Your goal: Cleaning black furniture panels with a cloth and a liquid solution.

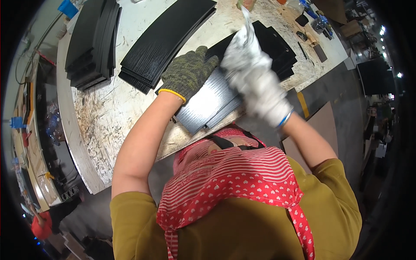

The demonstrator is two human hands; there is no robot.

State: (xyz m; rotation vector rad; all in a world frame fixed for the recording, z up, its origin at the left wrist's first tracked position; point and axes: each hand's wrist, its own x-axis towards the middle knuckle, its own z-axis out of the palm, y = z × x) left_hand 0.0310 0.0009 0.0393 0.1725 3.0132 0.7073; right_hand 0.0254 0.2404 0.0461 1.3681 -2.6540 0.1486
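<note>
Pressing flat and spread, the left hand (189,71) in a dark knitted glove steadies a black grained wooden panel (208,102) overhanging the scarred white workbench (99,117). The right hand (253,80), white-gloved, is clenched around a white rag (242,34). Hard wiping might slide that panel off.

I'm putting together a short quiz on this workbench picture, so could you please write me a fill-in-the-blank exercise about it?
1. The left hand wears a dark ____ glove with a yellow cuff.
2. It lies flat on a stack of ____ grained panels.
3. The right hand wears a ____ glove.
4. The apron is red with white ____ and hearts.

Missing words: knitted; black; white; stripes
</note>
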